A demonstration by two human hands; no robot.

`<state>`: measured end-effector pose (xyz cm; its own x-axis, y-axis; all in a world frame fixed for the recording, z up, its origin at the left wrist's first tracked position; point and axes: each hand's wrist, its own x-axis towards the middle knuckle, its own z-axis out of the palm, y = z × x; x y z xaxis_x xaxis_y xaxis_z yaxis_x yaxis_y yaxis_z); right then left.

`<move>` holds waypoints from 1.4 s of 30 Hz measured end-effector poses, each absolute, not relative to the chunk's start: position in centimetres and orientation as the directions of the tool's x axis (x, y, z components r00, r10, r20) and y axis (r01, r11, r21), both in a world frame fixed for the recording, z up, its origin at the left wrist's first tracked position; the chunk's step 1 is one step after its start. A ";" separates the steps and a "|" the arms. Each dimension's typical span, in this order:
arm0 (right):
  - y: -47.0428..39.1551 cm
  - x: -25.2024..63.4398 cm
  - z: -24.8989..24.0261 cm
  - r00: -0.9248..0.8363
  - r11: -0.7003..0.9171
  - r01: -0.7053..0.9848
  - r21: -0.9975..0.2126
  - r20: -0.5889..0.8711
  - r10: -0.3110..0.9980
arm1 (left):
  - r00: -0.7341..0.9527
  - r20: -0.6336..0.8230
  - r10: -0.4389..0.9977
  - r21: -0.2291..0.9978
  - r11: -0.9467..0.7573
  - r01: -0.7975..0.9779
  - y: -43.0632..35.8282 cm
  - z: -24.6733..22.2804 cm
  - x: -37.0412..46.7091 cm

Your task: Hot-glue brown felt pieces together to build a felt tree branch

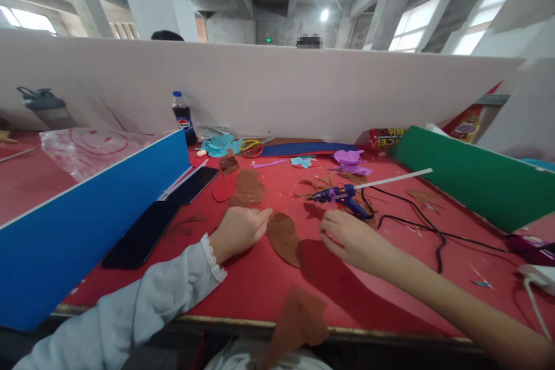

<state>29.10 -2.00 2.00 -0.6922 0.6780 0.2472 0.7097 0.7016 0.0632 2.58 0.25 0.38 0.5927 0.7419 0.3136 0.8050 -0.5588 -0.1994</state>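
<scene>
Head view: the person's left hand (243,226) lay low over the red table (245,295), with its pointing finger at the edge of a brown oval piece (284,240). It could not be told whether the fingers pinched the piece or only touched it. The right hand (344,237) was on the other side of the piece, apart from it, with its fingers loosely bent — whether they held anything could not be told. The brown oval piece lay flat between the two hands.

Just behind the right hand lay a dark blue glue gun (342,196). Its tip pointed left, and a long white stick (399,177) poked out of its back. A black cord (425,225) curled over the table to the right.

Past the left hand was another brown piece (250,187), and nearer the person a brown scrap (299,321) hung over the table's edge. Farther back lay yellow and red scissors (250,147), crinkly light blue paper (222,144) and purple paper (349,158). A dark drink bottle (184,120) stood upright behind them. Two boards stood at the sides — a blue board (108,208) on the left and a green board (463,179) on the right.
</scene>
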 end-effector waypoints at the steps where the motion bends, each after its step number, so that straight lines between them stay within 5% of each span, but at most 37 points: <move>1: -1.8 28.3 1.8 -0.741 0.750 0.659 0.051 0.217 0.636 | 0.555 0.322 0.767 -0.185 -0.524 0.831 0.5 0.7 2.3; 9: 0.1 24.7 -0.3 -0.826 0.865 0.501 0.016 0.307 0.473 | 0.272 0.281 0.921 -0.116 -0.249 0.962 3.9 2.4 -2.7; 23: 1.1 23.7 -2.5 -0.728 0.832 0.537 -0.138 0.423 0.540 | 0.389 0.238 0.890 -0.122 -0.370 0.921 6.5 -0.5 -2.7; 37: 1.1 24.0 -2.2 -0.731 0.844 0.529 -0.092 0.456 0.508 | 0.365 0.268 0.892 -0.096 -0.352 0.931 7.1 -0.3 -3.0; 42: 1.3 24.2 -2.2 -0.749 0.848 0.524 -0.075 0.434 0.501 | 0.478 0.390 0.787 0.075 -0.545 0.835 5.0 1.1 -1.8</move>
